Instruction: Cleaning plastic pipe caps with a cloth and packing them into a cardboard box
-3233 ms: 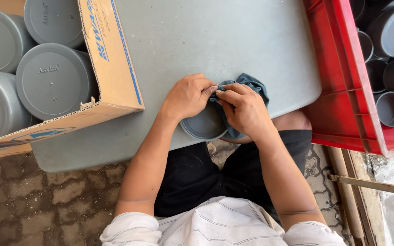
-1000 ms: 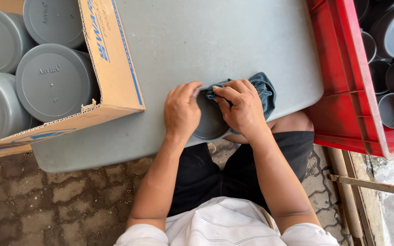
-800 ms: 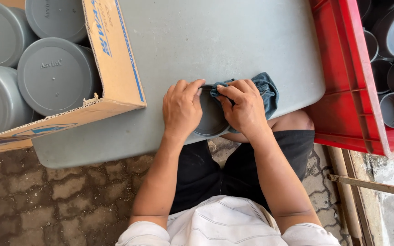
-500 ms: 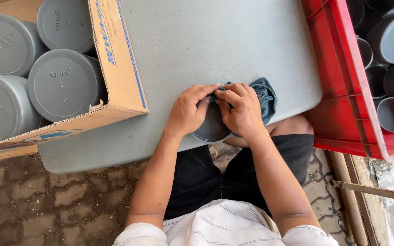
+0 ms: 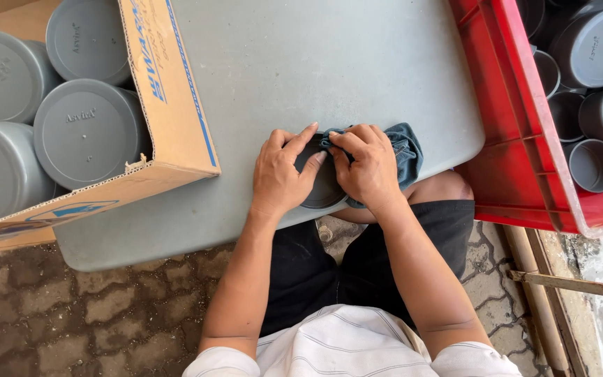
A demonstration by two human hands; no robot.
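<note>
A round grey plastic cap [image 5: 321, 187] lies at the near edge of the grey table [image 5: 301, 77], mostly covered by my hands. My left hand [image 5: 282, 174] rests flat on the cap's left side, fingers spread, holding it. My right hand [image 5: 364, 167] presses a dark blue cloth [image 5: 406, 152] against the cap's right side, fingers curled over the cloth. Part of the cloth sticks out to the right of my right hand.
An open cardboard box [image 5: 169, 98] with several grey caps [image 5: 85, 132] stands at the left on the table. A red plastic crate [image 5: 504, 119] with several grey cups and caps [image 5: 594, 164] sits at the right. Below the table are my knees and a paved floor [image 5: 106, 314].
My left hand shifted over the cap, fingers first spread flat, then pinching at the top beside my right hand, now spread again. The cloth and right hand stayed on the cap.
</note>
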